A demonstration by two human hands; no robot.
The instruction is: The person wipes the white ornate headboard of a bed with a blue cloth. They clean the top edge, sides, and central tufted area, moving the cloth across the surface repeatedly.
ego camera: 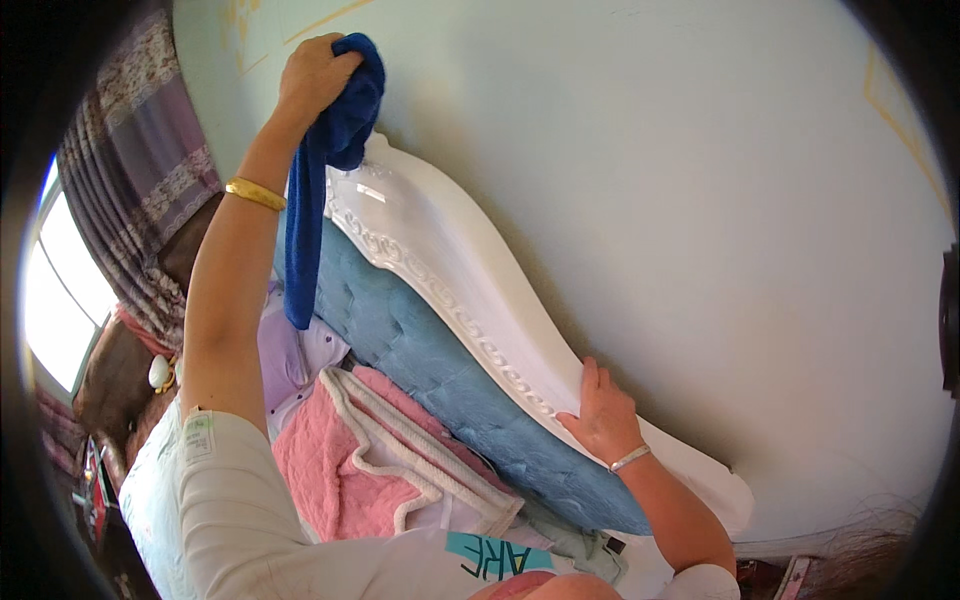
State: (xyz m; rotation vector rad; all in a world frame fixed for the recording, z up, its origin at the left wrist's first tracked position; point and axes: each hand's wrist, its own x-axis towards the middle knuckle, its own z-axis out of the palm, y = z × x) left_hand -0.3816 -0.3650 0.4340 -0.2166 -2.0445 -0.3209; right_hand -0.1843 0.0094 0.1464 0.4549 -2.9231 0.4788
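My left hand [319, 71], raised at the upper left, grips a dark blue cloth [356, 112]. The bunched part of the cloth is at the far end of a glossy white headboard [450, 225], and a long fold hangs in front of its blue tufted panel [450, 375]. Carved scrollwork runs along the white frame. Lower right, my right hand [604, 416] rests on the frame's top rail, thumb on the near side and fingers spread over the top; it holds no loose thing.
Below the headboard lie a pink blanket [322, 465] with pale trim and a purple pillow [289, 360]. A pale wall [675, 187] rises behind the frame. At the left are a patterned curtain [142, 150], a bright window [67, 277] and brown furniture [112, 375].
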